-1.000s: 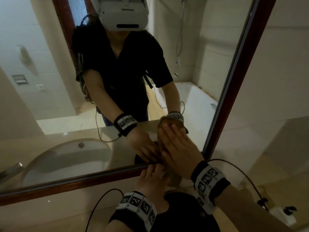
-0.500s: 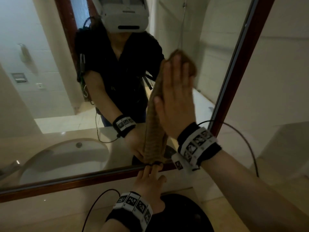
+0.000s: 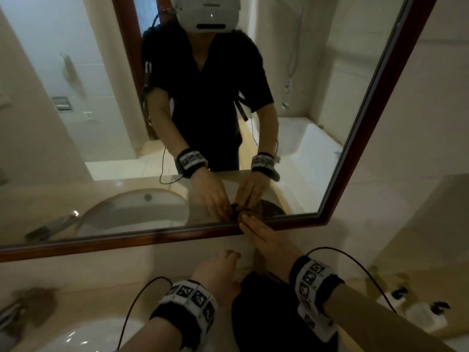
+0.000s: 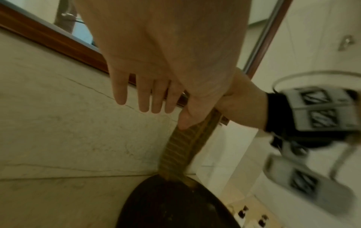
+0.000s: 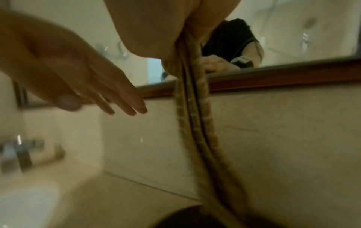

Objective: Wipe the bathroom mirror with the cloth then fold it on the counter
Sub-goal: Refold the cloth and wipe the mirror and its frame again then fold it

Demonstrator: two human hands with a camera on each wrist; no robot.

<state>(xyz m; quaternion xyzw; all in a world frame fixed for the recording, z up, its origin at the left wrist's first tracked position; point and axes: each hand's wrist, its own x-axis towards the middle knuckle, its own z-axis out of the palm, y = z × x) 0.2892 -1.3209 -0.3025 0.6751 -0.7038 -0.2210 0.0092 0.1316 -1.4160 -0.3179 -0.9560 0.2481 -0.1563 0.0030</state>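
Note:
The brown ribbed cloth (image 4: 179,152) hangs in a narrow folded strip (image 5: 193,115) from the wood-framed mirror (image 3: 127,240) down to the counter. My right hand (image 3: 250,224) lies flat on the mirror's lower frame, fingers straight, and presses the cloth's top end against it. My left hand (image 3: 228,255) hovers just below and left of it with straight, relaxed fingers (image 4: 144,98). Its thumb lies against the cloth's edge in the left wrist view. The cloth's lower end rests on a dark round object (image 4: 171,203).
The dark round object (image 3: 266,313) sits on the beige counter under my wrists. A white sink (image 3: 76,336) and a chrome faucet (image 5: 21,154) are to the left. Small dark-capped bottles (image 3: 426,316) stand at the right. A wall closes in on the right.
My right hand swept the cloth up the mirror half a second ago and has come back down to the lower frame. The left hand has dropped a little below the frame.

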